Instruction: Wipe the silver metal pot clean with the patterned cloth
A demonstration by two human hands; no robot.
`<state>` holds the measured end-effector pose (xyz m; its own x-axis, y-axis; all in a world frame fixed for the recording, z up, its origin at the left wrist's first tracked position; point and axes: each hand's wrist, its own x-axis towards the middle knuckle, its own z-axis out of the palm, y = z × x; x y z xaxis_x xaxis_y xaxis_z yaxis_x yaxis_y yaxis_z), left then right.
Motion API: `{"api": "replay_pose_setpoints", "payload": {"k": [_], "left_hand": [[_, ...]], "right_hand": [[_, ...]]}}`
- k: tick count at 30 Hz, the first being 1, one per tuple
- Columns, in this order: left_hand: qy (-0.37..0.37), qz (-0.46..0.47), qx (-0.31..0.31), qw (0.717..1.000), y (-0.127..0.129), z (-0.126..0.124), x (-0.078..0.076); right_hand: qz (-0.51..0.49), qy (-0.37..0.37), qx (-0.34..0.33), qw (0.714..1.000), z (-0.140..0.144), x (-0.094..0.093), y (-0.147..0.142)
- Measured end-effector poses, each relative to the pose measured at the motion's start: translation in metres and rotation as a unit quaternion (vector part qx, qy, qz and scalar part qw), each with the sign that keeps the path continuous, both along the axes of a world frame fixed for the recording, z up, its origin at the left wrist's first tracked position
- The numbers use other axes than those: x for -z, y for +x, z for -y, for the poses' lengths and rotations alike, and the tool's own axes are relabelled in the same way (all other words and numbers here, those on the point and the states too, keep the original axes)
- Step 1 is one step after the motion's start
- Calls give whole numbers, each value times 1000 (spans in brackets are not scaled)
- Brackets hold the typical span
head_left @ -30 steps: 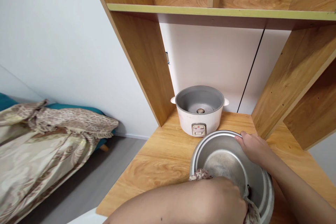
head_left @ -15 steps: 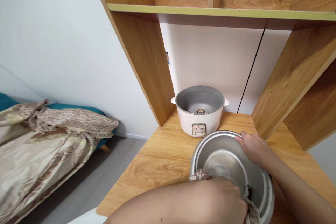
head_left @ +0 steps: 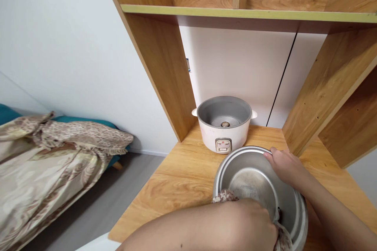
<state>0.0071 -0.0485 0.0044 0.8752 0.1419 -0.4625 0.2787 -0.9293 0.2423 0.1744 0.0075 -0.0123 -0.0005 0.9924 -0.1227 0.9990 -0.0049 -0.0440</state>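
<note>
Nothing has shifted over the last second, so the wiping sits mid-stroke. Your left hand [head_left: 253,223] stays clamped on a patterned cloth [head_left: 222,195] inside the metal inner pot [head_left: 253,176] on the bench [head_left: 182,172]; your right hand [head_left: 285,164] still grips its far rim. The rice cooker base [head_left: 224,123] stands just behind.

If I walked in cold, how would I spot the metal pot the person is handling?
Find the wooden desk under the shelf. The white rice cooker body stands at its back; nearer the person is the bare metal inner pot. The right hand grips its rim, and the left hand presses a patterned cloth into it.
</note>
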Motion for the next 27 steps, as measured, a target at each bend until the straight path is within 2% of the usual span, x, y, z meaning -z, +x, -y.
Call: {"api": "replay_pose_setpoints", "payload": {"k": [12,27], "left_hand": [[-7,-37,16,999,1,0,-10],[-6,2,3,1000,0,-1,-4]], "right_hand": [[3,0,0,1000,0,0,0],[-2,0,-2,1000,1,0,0]]}}
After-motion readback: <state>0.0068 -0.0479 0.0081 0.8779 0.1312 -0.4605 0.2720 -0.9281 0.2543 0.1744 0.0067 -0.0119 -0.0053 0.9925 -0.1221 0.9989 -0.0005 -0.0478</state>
